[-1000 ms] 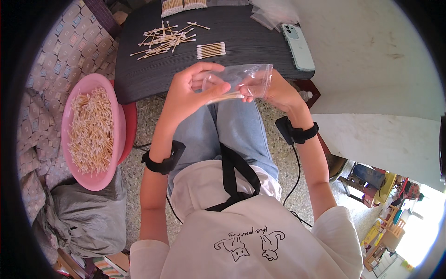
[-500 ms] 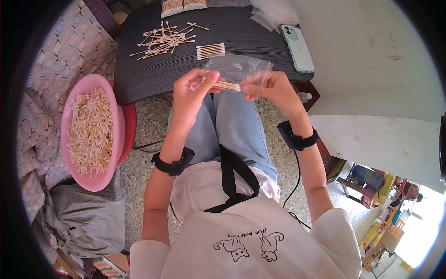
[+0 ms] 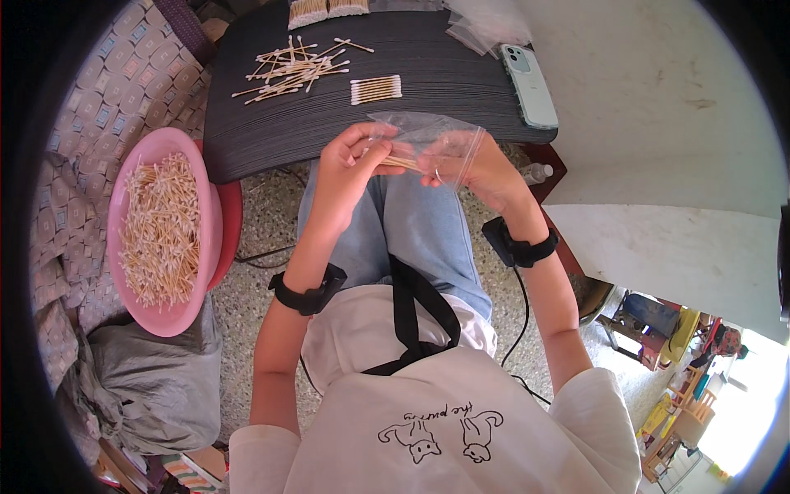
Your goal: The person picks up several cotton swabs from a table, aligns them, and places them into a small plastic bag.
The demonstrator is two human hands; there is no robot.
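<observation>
While my left hand (image 3: 350,169) pinches a small bundle of cotton swabs (image 3: 401,162) by one end, I see my right hand (image 3: 477,169) gripping a clear zip bag (image 3: 436,140) by its side, probably so the mouth faces the swab tips. Both hands hang above my lap, just short of the dark table (image 3: 428,82), close enough to reach the loose swabs (image 3: 288,70) and the neat row (image 3: 376,88) lying there. A pink bowl (image 3: 132,272) heaped with more swabs sits at my left; a phone (image 3: 529,86) rests on the table's right edge
</observation>
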